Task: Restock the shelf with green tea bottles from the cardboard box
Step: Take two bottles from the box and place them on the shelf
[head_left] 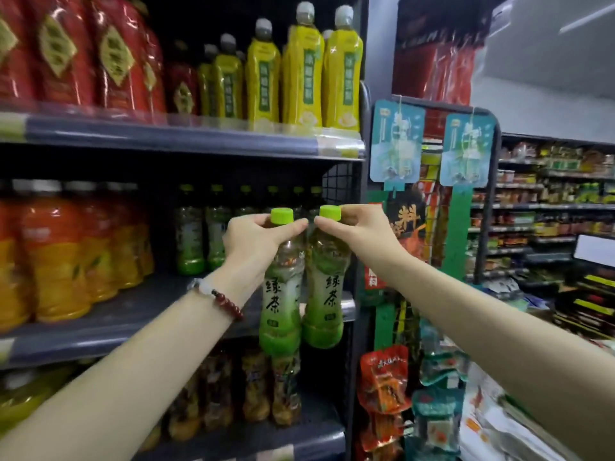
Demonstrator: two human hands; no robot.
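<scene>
Both hands are raised side by side in front of the middle shelf, each carrying one green tea bottle by its neck. The left hand (256, 239) has its fingers and thumb curled round the neck of the left bottle (281, 291) just under the lime-green cap, and the right hand (357, 231) pinches the right bottle (324, 287) the same way, thumb in front and fingers behind the cap. Held from the top like this, the bottles hang upright with labels facing the person, their bodies touching or nearly so, and their bases sit about level with the front edge of the middle shelf (109, 327). That grip leaves the bases free, which suits setting them down into a row without knocking neighbours.

Behind the two bottles, further back on the same shelf, stand more green tea bottles (189, 234) with matching green caps, with open shelf in front of them; I judge that gap to be where these two are headed, filling the front of the row. No cardboard box shows in this view.

To the left on that shelf stand orange drink bottles (56, 261). On the shelf above are yellow-labelled bottles (303, 71) and red-wrapped bottles (66, 51); below, amber-coloured bottles (253, 390), blurred. A bead bracelet (221, 299) circles the left wrist. To the right, snack packets (382, 380) hang on a rack at the shelf's end, and another aisle of stocked shelves lies well beyond.
</scene>
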